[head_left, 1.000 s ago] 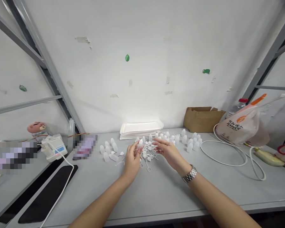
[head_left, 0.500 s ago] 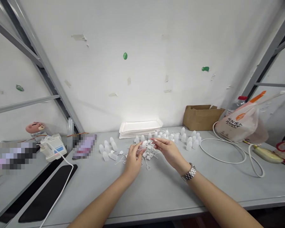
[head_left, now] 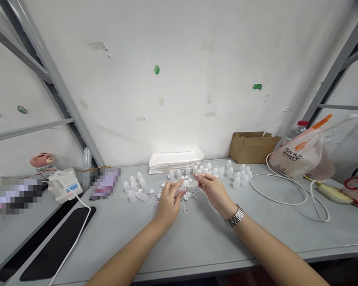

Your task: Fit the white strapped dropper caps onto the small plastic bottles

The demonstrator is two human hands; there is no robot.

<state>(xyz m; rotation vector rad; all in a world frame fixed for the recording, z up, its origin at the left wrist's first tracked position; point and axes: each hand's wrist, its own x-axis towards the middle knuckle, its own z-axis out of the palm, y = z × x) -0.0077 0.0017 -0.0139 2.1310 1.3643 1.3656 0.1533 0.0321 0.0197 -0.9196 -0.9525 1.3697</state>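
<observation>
White ring-strapped caps (head_left: 189, 194) are heaped on the worktop (head_left: 197, 248); over them the left hand (head_left: 168, 201) is held, thumb and forefinger parted; the right hand (head_left: 213, 191) is curled, fingertips close together; whether anything is gripped cannot be told; translucent bottles (head_left: 236, 183) are stood around.

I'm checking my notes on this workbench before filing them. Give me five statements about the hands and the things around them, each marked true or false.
1. The pile of white ringed pieces is near both the left hand and the right hand. True.
2. The metal watch is on the left wrist. False: the metal watch is on the right wrist.
3. Every small bottle left of the left hand stands upright. False: one small bottle lies on its side.
4. The cardboard box stands to the right of the white trays. True.
5. The black pad lies right of both arms. False: the black pad lies to their left.
</observation>
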